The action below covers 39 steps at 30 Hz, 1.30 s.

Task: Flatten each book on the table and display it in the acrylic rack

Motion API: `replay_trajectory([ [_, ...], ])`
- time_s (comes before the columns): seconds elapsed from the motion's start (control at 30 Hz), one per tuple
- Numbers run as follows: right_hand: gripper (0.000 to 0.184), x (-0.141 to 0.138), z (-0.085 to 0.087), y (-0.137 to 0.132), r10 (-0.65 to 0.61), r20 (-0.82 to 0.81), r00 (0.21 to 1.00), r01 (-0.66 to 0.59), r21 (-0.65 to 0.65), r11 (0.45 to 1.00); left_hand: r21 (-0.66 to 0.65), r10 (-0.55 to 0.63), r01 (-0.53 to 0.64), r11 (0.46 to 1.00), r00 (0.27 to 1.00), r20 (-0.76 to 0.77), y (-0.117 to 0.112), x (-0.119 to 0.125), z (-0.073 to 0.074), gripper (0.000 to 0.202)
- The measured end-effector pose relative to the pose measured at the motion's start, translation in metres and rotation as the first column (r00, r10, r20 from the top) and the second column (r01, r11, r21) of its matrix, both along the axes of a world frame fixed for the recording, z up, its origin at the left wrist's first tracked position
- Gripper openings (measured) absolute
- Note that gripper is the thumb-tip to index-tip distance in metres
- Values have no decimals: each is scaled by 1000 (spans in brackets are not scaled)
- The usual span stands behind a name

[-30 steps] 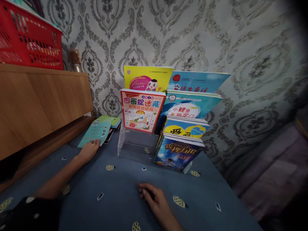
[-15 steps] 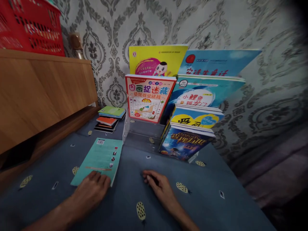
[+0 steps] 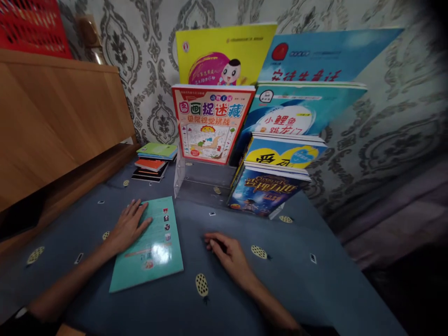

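Observation:
A teal book [image 3: 150,256] lies face down on the blue-grey tablecloth, its back cover showing small pictures and a glossy reflection. My left hand [image 3: 129,226] rests flat on its upper left part, fingers spread. To the book's right, my right hand [image 3: 227,254] lies on the cloth with its fingers loosely curled in and the tips close to the thumb; nothing shows in it. Beyond both hands stands a clear tiered book rack [image 3: 203,189]. It holds a red-bordered picture book [image 3: 212,123], a yellow book [image 3: 224,51] and several blue ones, with a dark blue book [image 3: 264,191] at the front right.
A small stack of books [image 3: 152,161] sits left of the rack. Along the left runs a wooden cabinet [image 3: 66,102] with a red plastic basket [image 3: 31,28] on top. Patterned wallpaper [image 3: 402,116] rises behind, and the tablecloth [image 3: 297,289] has pineapple prints.
My left hand has moved from the teal book's near edge to its upper left, with fingers spread. The book has turned and come nearer. The view has shifted; my right hand stays curled.

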State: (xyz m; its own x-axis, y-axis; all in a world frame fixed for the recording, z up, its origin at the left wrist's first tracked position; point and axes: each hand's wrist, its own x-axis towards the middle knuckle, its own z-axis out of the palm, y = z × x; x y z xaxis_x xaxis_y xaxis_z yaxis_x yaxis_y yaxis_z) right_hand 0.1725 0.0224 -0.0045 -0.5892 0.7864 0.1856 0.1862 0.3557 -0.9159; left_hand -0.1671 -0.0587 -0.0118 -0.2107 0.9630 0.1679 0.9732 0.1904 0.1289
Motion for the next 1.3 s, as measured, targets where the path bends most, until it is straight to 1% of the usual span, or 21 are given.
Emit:
replay_trajectory([
  [0.07, 32, 0, 0, -1, 1, 6, 1000, -1, 26, 1000, 4, -30, 30, 1000, 999, 11, -3, 3, 0, 67],
  [0.2, 29, -1, 2, -5, -42, 74, 996, 35, 92, 995, 59, -129, 128, 990, 992, 13, -11, 22, -1, 63],
  [0.33, 27, -1, 6, -11, -50, 91, 995, 28, 233, 972, 95, -239, 237, 967, 971, 7, -11, 48, -5, 60],
  [0.43, 26, 0, 7, -14, -48, 99, 994, 9, 361, 933, 106, -298, 296, 949, 954, 12, -3, 74, -8, 58],
  [0.53, 28, 0, 10, -18, -41, 119, 992, -20, 469, 883, 142, -334, 324, 935, 941, 51, 10, 104, -12, 56],
  [0.63, 32, 0, 14, -21, -32, 199, 979, -78, 521, 850, 210, -386, 353, 912, 911, 143, 22, 133, -15, 52],
  [0.73, 37, -3, 18, -23, -58, 289, 956, -113, 541, 833, 288, -452, 379, 879, 856, 252, 29, 150, -16, 51],
  [0.8, 39, -8, 19, -22, -61, 348, 935, -147, 540, 829, 322, -475, 381, 866, 829, 296, 28, 155, -15, 53],
  [0.87, 44, -15, 18, -19, -38, 406, 913, -199, 526, 827, 343, -485, 381, 859, 819, 305, 27, 156, -14, 57],
  [1.0, 52, -27, 15, -11, 7, 472, 882, -271, 496, 825, 354, -503, 402, 844, 823, 264, 24, 154, -12, 62],
  [1.07, 53, -27, 13, -8, 7, 492, 871, -277, 479, 833, 348, -508, 415, 841, 827, 240, 25, 154, -11, 62],
  [1.17, 58, -18, 8, -4, -39, 513, 858, -239, 465, 853, 322, -495, 418, 849, 843, 211, 25, 157, -7, 58],
  [1.23, 64, -6, 5, -2, -77, 511, 856, -205, 471, 858, 291, -474, 409, 865, 857, 202, 26, 159, -3, 54],
  [1.3, 66, 7, 3, -1, -110, 506, 855, -172, 479, 861, 263, -461, 407, 875, 866, 194, 26, 161, 1, 52],
])
